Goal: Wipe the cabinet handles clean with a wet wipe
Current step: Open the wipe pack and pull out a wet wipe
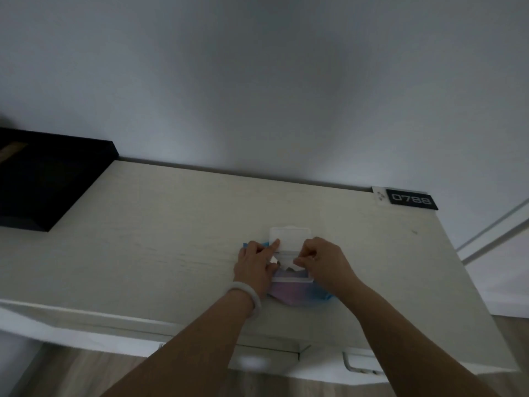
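A pink and blue wet wipe pack (297, 293) lies on the pale wooden cabinet top (171, 224), its white flip lid (290, 235) standing open. My left hand (256, 266) rests on the pack's left side, index finger stretched to the lid. My right hand (320, 260) pinches a white wet wipe (289, 263) that sticks out of the opening. A metal cabinet handle (357, 366) shows below the front edge at the right.
A black flat box (48, 179) lies at the cabinet top's far left. A small black plate reading 0788 (410, 199) sits at the back right corner against the white wall. Wooden floor shows below the front edge. A white bangle (246, 293) circles my left wrist.
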